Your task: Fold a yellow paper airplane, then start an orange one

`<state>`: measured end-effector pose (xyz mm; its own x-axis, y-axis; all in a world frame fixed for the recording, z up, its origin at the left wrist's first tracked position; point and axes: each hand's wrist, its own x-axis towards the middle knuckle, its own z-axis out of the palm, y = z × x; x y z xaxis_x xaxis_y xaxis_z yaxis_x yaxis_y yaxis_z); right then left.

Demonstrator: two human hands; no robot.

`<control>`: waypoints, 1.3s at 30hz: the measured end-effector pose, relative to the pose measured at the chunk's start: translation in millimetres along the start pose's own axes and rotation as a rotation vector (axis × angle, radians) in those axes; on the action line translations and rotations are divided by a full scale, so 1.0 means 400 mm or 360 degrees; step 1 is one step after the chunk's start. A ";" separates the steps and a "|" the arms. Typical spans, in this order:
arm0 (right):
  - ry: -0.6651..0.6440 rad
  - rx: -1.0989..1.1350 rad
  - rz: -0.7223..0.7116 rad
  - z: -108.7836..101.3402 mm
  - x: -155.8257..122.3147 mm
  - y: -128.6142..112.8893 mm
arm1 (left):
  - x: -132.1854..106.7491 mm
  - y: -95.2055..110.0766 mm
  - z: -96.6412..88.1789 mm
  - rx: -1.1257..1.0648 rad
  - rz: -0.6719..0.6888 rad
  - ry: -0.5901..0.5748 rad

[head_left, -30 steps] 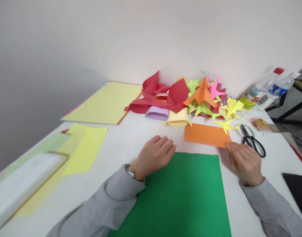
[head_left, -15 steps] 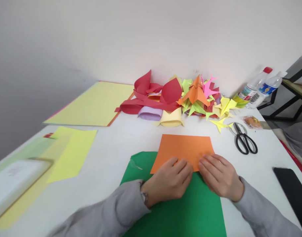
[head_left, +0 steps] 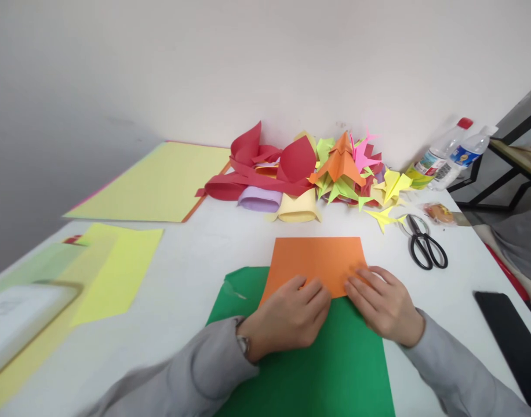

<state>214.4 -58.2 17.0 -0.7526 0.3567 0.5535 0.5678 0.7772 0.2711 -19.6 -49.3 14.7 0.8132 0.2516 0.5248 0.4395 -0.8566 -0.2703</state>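
Observation:
An orange paper sheet lies in front of me, its near edge overlapping a large green sheet on the white table. My left hand is curled with its fingertips on the orange sheet's near edge. My right hand grips the near right corner, fingers bent over it. Both thumbs are hidden. Grey sleeves cover both arms, and a watch shows on the left wrist.
A heap of folded and curled coloured paper sits against the wall. Black scissors lie at the right, with two water bottles behind. A dark phone lies far right. Yellow sheets and a white box are at the left.
The orange sheet has come from beyond the green sheet toward me and now overlaps it. Both hands have closed in on its near edge.

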 end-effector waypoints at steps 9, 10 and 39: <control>0.0024 -0.0092 0.0140 0.000 -0.035 0.055 | -0.012 -0.044 -0.006 0.0112 -0.0023 0.0026; 0.0040 -0.0095 0.0156 0.000 -0.036 0.060 | -0.012 -0.049 -0.008 0.0124 -0.0030 0.0040; 0.0419 -0.0185 0.0519 0.011 -0.085 0.121 | -0.043 -0.154 -0.068 0.0373 -0.0101 0.0224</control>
<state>266.0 -30.4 7.8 -0.4254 0.4179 0.8028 0.8069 0.5767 0.1274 -71.2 -13.1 44.1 0.7274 0.2225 0.6492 0.5776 -0.7094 -0.4039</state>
